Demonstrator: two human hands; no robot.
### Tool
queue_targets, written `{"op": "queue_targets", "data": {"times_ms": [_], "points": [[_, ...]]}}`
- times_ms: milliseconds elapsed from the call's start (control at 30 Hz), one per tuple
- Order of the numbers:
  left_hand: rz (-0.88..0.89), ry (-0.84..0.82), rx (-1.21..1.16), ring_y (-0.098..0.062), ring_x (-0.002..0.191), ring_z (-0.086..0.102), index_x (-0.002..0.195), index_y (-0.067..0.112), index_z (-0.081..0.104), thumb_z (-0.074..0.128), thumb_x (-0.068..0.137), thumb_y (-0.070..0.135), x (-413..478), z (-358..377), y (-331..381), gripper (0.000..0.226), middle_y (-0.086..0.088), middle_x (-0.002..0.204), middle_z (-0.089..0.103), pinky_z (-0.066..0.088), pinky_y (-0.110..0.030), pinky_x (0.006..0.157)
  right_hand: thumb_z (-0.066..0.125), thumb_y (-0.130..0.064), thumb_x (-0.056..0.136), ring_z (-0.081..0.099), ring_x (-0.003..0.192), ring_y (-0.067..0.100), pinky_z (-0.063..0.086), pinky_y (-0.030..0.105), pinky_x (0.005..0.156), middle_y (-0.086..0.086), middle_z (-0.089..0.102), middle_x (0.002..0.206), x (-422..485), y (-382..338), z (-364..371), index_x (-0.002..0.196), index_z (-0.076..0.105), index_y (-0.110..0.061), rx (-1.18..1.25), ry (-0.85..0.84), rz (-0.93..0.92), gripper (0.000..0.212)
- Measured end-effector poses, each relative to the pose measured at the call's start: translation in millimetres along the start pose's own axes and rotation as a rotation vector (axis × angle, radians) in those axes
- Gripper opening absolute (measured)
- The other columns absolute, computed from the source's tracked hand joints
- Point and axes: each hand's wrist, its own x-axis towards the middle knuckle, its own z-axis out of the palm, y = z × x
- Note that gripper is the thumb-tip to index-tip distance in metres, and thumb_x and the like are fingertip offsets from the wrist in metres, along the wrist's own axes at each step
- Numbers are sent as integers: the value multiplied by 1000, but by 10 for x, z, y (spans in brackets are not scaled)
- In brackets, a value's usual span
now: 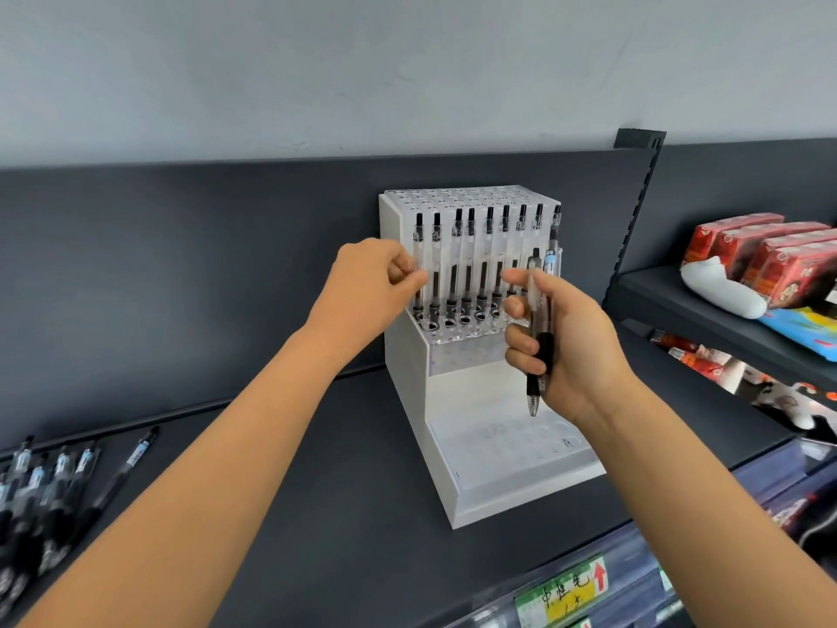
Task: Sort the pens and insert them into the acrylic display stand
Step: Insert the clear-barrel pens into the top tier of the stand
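Head view: dark shelf (362,446), grey wall (407,61); right hand (566,342) grips pens (541,337), left hand (367,283) seemingly pinching one.

Clear glossy acrylic stand (471,355) on matt shelf (344,469).

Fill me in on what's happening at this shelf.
A person is stocking a white acrylic display stand with pens. The left hand pinches the leftmost pen in the upper row of standing pens. The right hand holds a couple more pens. A pile of loose pens lies on the shelf at far left.
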Motion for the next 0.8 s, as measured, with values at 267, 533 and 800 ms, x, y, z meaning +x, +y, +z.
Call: {"op": "queue_targets", "data": {"times_ms": [267,533,800], "points": [[-6,-68,152,-16,76,67,89,9,71,61,93,28,58,-12,15,22,-4,79,71,55,-32,79,47,-12,99,47,48,11,38,20,42,-2,63,73,-14,19,-31,116,62,-6,-143,22,-87,24],[-30,-156,191,-14,76,67,93,9,71,59,94,29,30,-83,55,23,-3,84,73,55,-31,77,51,-17,98,71,78,15,58,25,69,3,74,101,-20,-13,-96,119,62,-12,-156,7,-121,24],[183,-244,84,6,63,59,81,20,73,70,84,39,-152,-87,673,19,14,71,65,43,-6,61,50,-21,98,68,104,22,54,43,90,8,70,115,-51,-163,-113,120,63,-15,-26,-39,-89,26]]}}
